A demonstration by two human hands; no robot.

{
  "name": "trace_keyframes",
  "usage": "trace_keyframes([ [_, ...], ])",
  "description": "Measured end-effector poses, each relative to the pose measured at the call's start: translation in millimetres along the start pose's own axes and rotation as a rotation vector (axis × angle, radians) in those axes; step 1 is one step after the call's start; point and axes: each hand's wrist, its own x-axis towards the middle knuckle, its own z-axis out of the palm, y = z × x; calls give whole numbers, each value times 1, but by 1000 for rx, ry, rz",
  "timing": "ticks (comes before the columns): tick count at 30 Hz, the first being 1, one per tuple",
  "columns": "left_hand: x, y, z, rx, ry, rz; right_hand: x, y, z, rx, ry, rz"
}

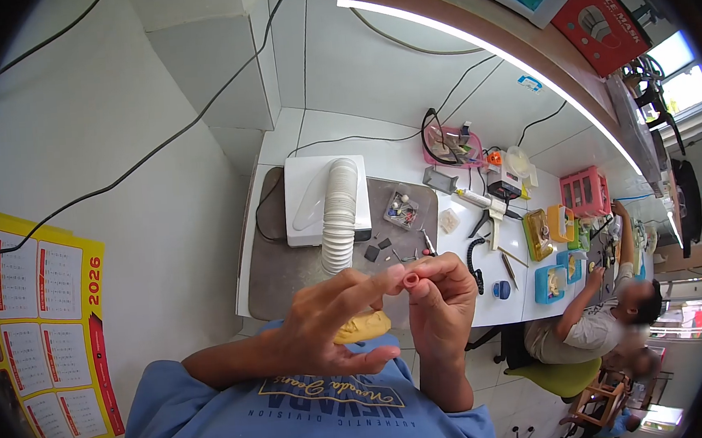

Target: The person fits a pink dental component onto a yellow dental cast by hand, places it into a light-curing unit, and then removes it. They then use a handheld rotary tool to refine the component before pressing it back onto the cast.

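My right hand (444,298) pinches a small reddish ring-shaped piece (411,281) between thumb and fingers, its round opening facing the camera. My left hand (325,317) reaches in from the other side, its index fingertip touching or nearly touching that piece. A yellow cast-like block (362,326) rests in the left hand, held by the lower fingers, with the thumb stretched out below it. Both hands are in front of my chest, over the near edge of the desk. The lower part of the yellow block is partly hidden by fingers.
A white box (305,198) with a ribbed hose (341,220) stands on a grey mat (282,277). Beyond are a clear parts box (401,209), a glue gun (489,213), a blue jar (502,290) and blue trays (549,285). A co-worker (594,324) sits at the right.
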Motion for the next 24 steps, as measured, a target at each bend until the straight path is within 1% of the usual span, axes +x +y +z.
trace_keyframes([
  [2, -2, 5, 0, -81, 37, -116, -1, 1, -3, -14, -4, -6],
  [3, -2, 3, 0, -81, 36, -113, -1, 1, -4, -28, -7, -9],
  [5, -1, -2, 1, 36, 4, 25, -2, 2, -5, -52, -6, -17],
  [9, -1, -2, 0, 79, -6, 28, -2, 4, -6, -76, -22, -24],
  [11, -2, -6, 2, 106, 25, 107, -3, 5, -6, -77, -29, -27],
  [14, -1, -5, -1, 143, -15, 132, -2, 7, -6, -85, -39, -38],
  [15, -3, -5, 0, 143, -14, 133, -2, 7, -6, -92, -40, -43],
  [17, -7, -4, 4, 61, 42, 35, -2, 5, -4, -75, -41, -39],
  [24, -10, -6, 4, 63, 26, 37, -6, 3, 0, -87, 3, -8],
])
